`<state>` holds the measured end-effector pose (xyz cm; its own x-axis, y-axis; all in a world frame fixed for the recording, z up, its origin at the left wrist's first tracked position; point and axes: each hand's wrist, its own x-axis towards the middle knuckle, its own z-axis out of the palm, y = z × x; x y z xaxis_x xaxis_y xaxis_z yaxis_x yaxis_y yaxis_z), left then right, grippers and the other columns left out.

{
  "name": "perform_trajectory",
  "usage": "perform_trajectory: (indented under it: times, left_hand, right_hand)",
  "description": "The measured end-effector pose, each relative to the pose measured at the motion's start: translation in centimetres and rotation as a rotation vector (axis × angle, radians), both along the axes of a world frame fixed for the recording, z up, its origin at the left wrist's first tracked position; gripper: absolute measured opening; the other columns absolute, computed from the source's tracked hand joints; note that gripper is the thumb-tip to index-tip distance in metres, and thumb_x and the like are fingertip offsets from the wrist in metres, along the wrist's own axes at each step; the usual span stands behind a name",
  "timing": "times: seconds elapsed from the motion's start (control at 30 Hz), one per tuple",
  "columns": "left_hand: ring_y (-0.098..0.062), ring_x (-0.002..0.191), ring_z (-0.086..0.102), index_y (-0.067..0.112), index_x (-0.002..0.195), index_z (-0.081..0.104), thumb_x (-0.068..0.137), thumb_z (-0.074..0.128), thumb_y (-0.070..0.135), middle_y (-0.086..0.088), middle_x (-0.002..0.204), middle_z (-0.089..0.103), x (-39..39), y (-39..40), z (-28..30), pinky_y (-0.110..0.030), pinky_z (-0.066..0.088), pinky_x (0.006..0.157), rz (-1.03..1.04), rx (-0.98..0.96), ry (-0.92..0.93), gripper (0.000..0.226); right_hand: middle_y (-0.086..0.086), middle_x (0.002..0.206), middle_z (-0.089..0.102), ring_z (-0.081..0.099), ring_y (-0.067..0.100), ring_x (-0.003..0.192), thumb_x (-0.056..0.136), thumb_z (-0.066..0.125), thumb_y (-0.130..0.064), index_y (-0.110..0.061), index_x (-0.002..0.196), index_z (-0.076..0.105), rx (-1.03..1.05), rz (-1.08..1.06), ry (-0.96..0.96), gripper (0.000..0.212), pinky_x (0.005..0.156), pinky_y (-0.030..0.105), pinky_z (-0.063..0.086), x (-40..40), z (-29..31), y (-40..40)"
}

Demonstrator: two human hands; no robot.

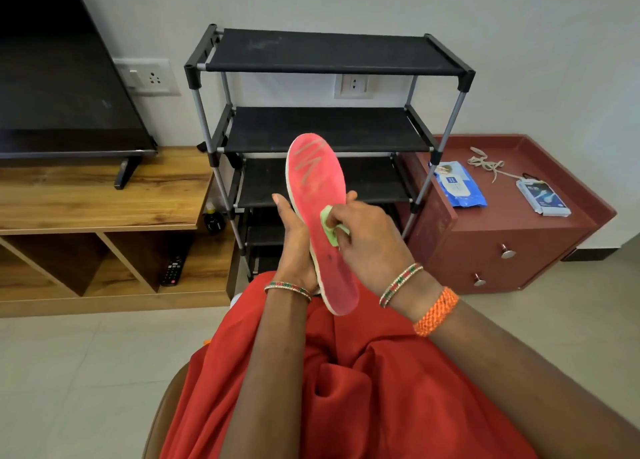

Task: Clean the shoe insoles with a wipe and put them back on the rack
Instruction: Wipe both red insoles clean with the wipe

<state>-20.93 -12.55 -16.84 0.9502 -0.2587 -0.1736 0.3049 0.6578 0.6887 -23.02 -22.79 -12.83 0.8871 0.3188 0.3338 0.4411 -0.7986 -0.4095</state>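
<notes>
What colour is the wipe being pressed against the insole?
Light green; the head view shows the wipe bunched under the right hand.

Nothing can be read with certainty. The pink insole (317,195) bears worn, pale zigzag strokes near its toe, perhaps a faded logo; the blue wipes pack (457,187) and the small grey packet (543,197) carry print too small to make out.

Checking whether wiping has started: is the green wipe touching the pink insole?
Touching. The head view shows the right hand pressing the green wipe flat against the pink insole, no gap visible.
</notes>
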Motion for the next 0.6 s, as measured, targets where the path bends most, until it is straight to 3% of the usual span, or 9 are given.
perform_trajectory:
  times: [0.1,0.17,0.33,0.4,0.47,0.6]
  left_hand:
    - [-0.016,0.080,0.067,0.019,0.101,0.064,0.086,0.008,0.074,-0.005,0.084,0.070,0.0,-0.4,0.0,-0.028,0.053,0.077,0.056,0.046,-0.025,0.081]
    - [-0.017,0.079,0.067,0.019,0.101,0.065,0.085,0.007,0.075,-0.004,0.082,0.070,0.2,-0.1,-0.2,-0.027,0.054,0.074,0.077,0.043,-0.016,0.082]
    - [-0.021,0.117,0.057,0.014,0.118,0.062,0.079,0.000,0.080,-0.004,0.120,0.065,0.3,0.7,-0.6,-0.038,0.041,0.103,0.081,-0.198,0.020,0.099]
    - [-0.023,0.123,0.052,0.015,0.126,0.056,0.080,0.002,0.079,-0.001,0.128,0.060,0.3,0.5,-1.0,-0.047,0.037,0.106,0.075,-0.302,0.019,0.095]
    - [-0.022,0.122,0.053,0.016,0.137,0.045,0.082,0.006,0.078,-0.002,0.135,0.054,0.3,0.2,-1.1,-0.043,0.039,0.104,0.050,-0.304,0.011,0.092]
    - [-0.018,0.102,0.064,0.015,0.112,0.067,0.088,0.012,0.072,-0.006,0.107,0.069,0.1,-1.7,-0.3,-0.030,0.043,0.099,0.033,-0.194,0.015,0.082]
  right_hand:
    - [0.004,0.088,0.060,0.057,0.022,0.080,0.084,0.054,0.001,-0.011,0.091,0.063,0.032,-0.069,-0.108,0.017,0.068,0.038,0.049,1.4,1.0,0.1]
    - [0.004,0.093,0.061,0.057,0.022,0.084,0.085,0.055,0.000,-0.011,0.097,0.064,0.043,-0.068,-0.124,0.018,0.070,0.038,0.050,1.6,0.9,0.3]
    - [0.007,0.092,0.062,0.057,0.028,0.085,0.079,0.056,0.002,-0.008,0.094,0.062,0.058,0.058,-0.070,0.019,0.070,0.044,0.051,-2.0,-2.7,0.7]
    - [0.005,0.093,0.063,0.058,0.027,0.085,0.078,0.059,0.002,-0.009,0.093,0.062,0.094,0.048,-0.102,0.019,0.069,0.039,0.052,-2.9,-3.6,0.5]
    - [0.006,0.092,0.063,0.058,0.026,0.085,0.078,0.060,0.003,-0.009,0.092,0.063,0.131,0.018,-0.129,0.019,0.071,0.041,0.052,-2.4,-3.4,0.4]
    - [0.005,0.099,0.062,0.056,0.025,0.091,0.085,0.054,-0.002,-0.010,0.099,0.064,0.151,-0.049,-0.239,0.019,0.075,0.038,0.051,0.5,-0.9,0.4]
